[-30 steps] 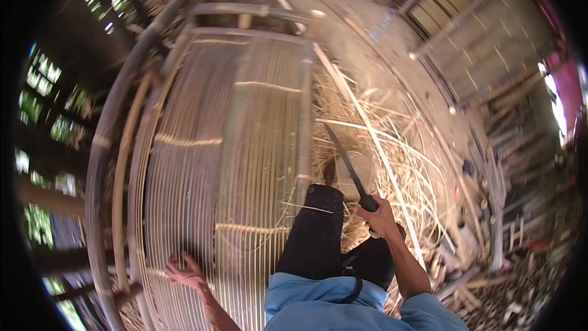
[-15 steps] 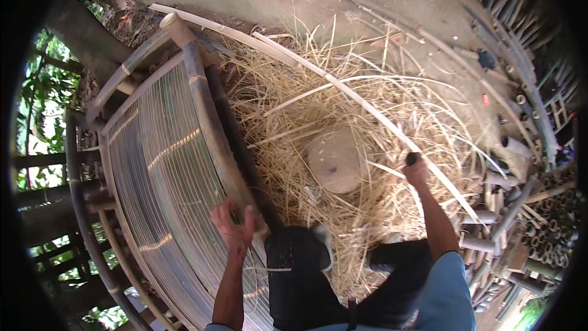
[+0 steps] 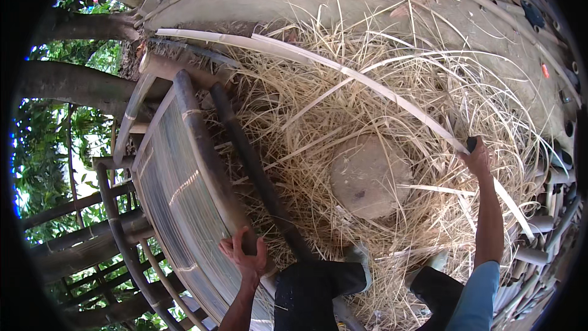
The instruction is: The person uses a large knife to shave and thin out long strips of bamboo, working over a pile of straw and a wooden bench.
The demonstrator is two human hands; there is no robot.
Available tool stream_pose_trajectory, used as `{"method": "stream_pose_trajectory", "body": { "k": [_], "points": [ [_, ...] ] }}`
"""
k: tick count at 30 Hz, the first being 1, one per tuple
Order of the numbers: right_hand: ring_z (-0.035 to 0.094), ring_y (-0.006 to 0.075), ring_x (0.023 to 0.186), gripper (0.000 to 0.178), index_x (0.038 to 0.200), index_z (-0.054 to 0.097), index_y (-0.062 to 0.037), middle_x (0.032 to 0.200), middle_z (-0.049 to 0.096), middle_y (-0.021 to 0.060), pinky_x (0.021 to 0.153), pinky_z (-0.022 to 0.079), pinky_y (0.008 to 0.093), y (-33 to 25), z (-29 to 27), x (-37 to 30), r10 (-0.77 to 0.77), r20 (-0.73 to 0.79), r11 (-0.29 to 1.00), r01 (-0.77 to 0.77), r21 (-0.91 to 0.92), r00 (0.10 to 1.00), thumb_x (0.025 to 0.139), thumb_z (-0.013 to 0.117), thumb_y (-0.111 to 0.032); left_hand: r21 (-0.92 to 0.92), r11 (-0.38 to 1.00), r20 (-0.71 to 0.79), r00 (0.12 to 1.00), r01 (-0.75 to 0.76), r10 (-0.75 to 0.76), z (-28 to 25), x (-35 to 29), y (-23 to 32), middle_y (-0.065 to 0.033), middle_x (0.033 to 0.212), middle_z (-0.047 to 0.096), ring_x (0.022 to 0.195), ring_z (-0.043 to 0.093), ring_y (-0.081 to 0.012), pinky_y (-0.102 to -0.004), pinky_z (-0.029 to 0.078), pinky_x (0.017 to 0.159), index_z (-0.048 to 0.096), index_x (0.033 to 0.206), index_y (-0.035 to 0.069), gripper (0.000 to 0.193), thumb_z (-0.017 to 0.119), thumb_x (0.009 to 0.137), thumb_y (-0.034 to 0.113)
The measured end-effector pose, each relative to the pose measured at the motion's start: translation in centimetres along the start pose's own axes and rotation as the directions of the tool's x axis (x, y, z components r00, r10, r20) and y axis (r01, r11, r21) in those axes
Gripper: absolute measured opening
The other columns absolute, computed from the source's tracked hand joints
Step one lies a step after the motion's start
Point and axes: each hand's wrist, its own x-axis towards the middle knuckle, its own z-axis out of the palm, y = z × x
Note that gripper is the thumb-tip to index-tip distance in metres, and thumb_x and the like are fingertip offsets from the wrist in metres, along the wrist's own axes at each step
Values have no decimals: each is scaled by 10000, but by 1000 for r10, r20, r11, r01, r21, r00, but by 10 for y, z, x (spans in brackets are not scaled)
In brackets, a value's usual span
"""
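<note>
My right hand (image 3: 478, 158) is closed around a short dark handle (image 3: 471, 144); whether a blade extends from it I cannot tell. It is over a long pale bamboo strip (image 3: 383, 89), which runs from the far left past the hand to the right. Whether the fingers also grip the strip is unclear. My left hand (image 3: 246, 255), fingers spread, is at the dark rounded rail (image 3: 211, 165) of a slatted bamboo bench (image 3: 177, 190), with nothing visible in it. Between my hands, a round wooden block (image 3: 370, 178) sits among the shavings.
Tangled pale bamboo shavings (image 3: 294, 122) cover the ground around the block. A dark pole (image 3: 254, 171) slants beside the bench. Cut bamboo tubes (image 3: 536, 256) lie at the right. Bare earth (image 3: 257, 1) stretches along the far side, and a bamboo railing (image 3: 116, 220) stands at the left.
The view has shifted. My right hand has moved right and a little farther away relative to the wooden block, still around the dark handle. My left hand remains by the bench rail.
</note>
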Motion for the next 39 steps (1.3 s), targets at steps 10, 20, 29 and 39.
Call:
{"method": "stream_pose_trajectory", "body": {
  "k": [10, 20, 29, 39],
  "points": [
    [672, 298, 819, 458, 1115, 618, 13, 931, 708, 181, 739, 523, 408, -35, -96, -85, 148, 38, 988, -149, 28, 988, 761, 830, -184, 20, 1000, 17, 1000, -6, 5, -9, -3, 6, -116, 932, 454, 933, 452, -317, -492, 362, 946, 662, 1145, 137, 470, 809, 712, 247],
    [591, 185, 816, 535, 1009, 673, 2, 862, 668, 69, 756, 490, 359, -107, -259, -270, -50, 377, 957, -63, 282, 925, 708, 878, -389, -837, -330, 447, 893, 437, 47, -59, 125, 105, -211, 1206, 637, 1189, 578, -315, -416, 408, 1043, 313, 1548, 25, 780, 458, 1012, 572],
    [593, 144, 823, 448, 1017, 688, -29, 863, 666, 23, 771, 484, 325, -213, -304, -351, -316, 521, 917, 115, 381, 793, 795, 843, -386, -395, -902, 90, 984, 178, 154, -294, 163, 124, -129, 947, 604, 811, 599, -262, -462, 545, 843, 555, 1079, 40, 292, 585, 1020, 325],
    [629, 157, 732, 399, 969, 649, -6, 814, 675, 53, 676, 511, 320, -263, -294, -424, -274, 138, 852, 173, 495, 952, 833, 818, -341, -922, -294, -179, 950, -253, -256, -401, 150, 66, -22, 756, 575, 666, 579, -144, -306, 506, 585, 521, 853, 105, 222, 728, 926, 141]
  ]
}}
